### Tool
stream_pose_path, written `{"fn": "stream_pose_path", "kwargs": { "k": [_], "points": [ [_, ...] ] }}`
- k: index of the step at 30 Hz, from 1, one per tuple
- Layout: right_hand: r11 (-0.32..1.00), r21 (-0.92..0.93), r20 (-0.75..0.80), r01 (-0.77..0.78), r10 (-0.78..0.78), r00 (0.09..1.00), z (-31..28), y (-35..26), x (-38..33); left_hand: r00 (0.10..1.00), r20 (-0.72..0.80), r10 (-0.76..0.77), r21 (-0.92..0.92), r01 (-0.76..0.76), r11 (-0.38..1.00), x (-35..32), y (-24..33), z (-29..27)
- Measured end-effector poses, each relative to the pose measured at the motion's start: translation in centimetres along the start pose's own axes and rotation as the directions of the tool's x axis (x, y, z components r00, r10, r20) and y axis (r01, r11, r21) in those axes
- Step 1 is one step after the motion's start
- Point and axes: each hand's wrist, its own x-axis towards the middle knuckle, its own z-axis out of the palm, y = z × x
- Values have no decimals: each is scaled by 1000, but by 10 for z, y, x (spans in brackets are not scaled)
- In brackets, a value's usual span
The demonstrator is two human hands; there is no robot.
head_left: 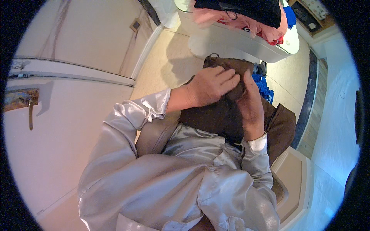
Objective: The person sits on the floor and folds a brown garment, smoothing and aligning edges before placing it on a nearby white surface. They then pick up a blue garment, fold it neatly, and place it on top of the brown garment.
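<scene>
A dark brown folded cloth (233, 65) with a thin dark loop at its upper left corner is held up above my lap. My left hand (210, 85) reaches across its front, fingers bent over the fabric. Along the right side, my right hand (251, 106) grips the cloth, its thumb side up and some of its fingers hidden. The fabric's lower part blends into the dark brown on my lap, so I cannot tell where it ends. Both forearms wear shiny silver-grey sleeves.
Ahead stands a white table (254, 48) bearing a pile with a black garment (246, 9), peach tulle (208, 15) and red cloth. Blue cloth (265, 89) lies beyond my right hand. A pale door (58, 127) is at left, translucent sheeting (331, 115) at right.
</scene>
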Motion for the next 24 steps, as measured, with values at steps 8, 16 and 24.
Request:
{"fn": "stream_pose_path", "kwargs": {
  "k": [8,16,24],
  "points": [
    [994,-106,-87,0,-9,996,-35,19,11,992,43,121,-251,-106,962,-11,3,-1],
    [986,-163,8,30,-29,1000,-48,17,26,975,-83,-207,-296,174,939,-24,-27,-2],
    [944,-322,-196,68,-137,971,-78,32,12,988,118,-100,-245,127,961,-47,-26,26]
  ]
}}
